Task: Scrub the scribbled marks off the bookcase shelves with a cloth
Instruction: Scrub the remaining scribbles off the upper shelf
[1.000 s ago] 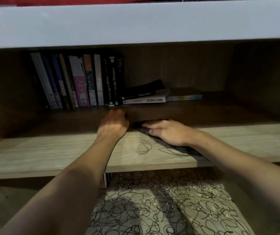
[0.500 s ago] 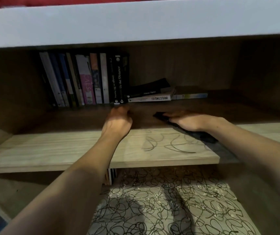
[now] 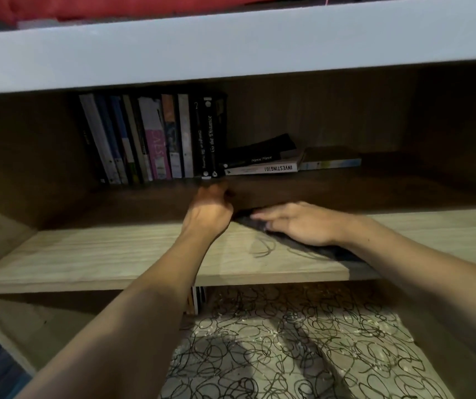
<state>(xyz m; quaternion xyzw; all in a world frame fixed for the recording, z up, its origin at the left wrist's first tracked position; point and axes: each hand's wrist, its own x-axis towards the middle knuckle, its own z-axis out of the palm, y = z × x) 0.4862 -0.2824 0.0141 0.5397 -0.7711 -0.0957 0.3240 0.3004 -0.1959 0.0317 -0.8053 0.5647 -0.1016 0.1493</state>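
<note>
A light wooden bookcase shelf (image 3: 115, 254) runs across the middle of the view. My right hand (image 3: 300, 224) lies flat, fingers straight, pressing a dark cloth (image 3: 317, 249) onto the shelf, over a few faint black scribbled lines (image 3: 262, 249). Just to the left, my left hand (image 3: 209, 213) rests on the shelf with its fingers curled under; nothing shows in it. The shelf below (image 3: 288, 349) is densely covered with black scribbles.
A row of upright books (image 3: 156, 139) stands at the back of the shelf, with three flat books (image 3: 262, 165) to their right. A white board (image 3: 231, 44) overhangs above. The shelf's right half and left half hold nothing else.
My right hand slid the cloth to the right and back toward the left across the scribbles. The left hand stayed in place.
</note>
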